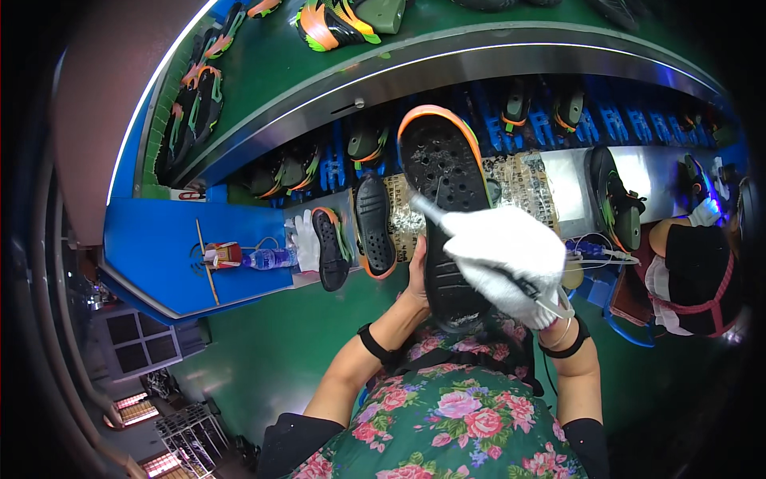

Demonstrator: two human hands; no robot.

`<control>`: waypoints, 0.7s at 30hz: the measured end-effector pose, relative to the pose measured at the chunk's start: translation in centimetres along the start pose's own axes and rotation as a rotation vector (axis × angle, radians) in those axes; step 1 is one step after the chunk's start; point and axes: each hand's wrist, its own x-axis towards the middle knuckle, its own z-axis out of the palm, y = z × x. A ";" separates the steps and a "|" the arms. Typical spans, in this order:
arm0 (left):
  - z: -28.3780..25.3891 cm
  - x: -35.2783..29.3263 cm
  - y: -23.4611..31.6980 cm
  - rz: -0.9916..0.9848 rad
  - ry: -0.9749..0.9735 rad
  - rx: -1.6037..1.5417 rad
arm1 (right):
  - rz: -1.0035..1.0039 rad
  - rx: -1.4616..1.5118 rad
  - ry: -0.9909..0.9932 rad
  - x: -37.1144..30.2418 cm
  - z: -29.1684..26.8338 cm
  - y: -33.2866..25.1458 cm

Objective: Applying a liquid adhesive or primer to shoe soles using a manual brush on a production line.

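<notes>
A large black shoe sole (439, 168) with an orange rim and many round holes is held up in front of me, its holed face towards me. My bare left hand (419, 274) grips its left edge, with the fingers hidden behind it. My right hand (509, 259), in a white glove, is closed around a pale brush-like applicator (427, 209). Its blurred tip lies over the middle of the sole; whether it touches cannot be made out. A clear tube (554, 307) trails from the glove. To the left, a second black sole (373, 227) leans on the bench edge.
Another sole (329, 247) lies farther left beside a white glove (305, 239) and a plastic bottle (271, 258). Shoes ride a blue rack (613, 124) under the green upper conveyor (447, 52). One shoe (613, 199) stands at the right, near a seated co-worker (694, 271).
</notes>
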 end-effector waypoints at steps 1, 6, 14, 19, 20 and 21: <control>0.1 0.0 0.1 0.010 0.110 0.082 | 0.002 -0.091 0.100 0.4 -0.1 -0.1; 1.2 1.2 1.5 -0.025 0.304 0.320 | -0.012 -0.206 -0.012 -0.9 1.5 0.0; 3.6 4.0 1.2 0.114 0.283 0.387 | -0.046 -0.158 0.059 -1.0 1.1 0.5; 3.7 5.3 1.7 0.061 -0.042 0.022 | 0.063 0.145 0.037 -1.5 1.8 -0.3; 3.8 5.0 1.5 0.121 -0.002 0.093 | 0.092 0.182 0.074 -1.6 1.7 0.1; 5.1 5.2 1.6 0.093 0.057 0.033 | 0.075 0.029 0.072 -2.3 1.6 0.9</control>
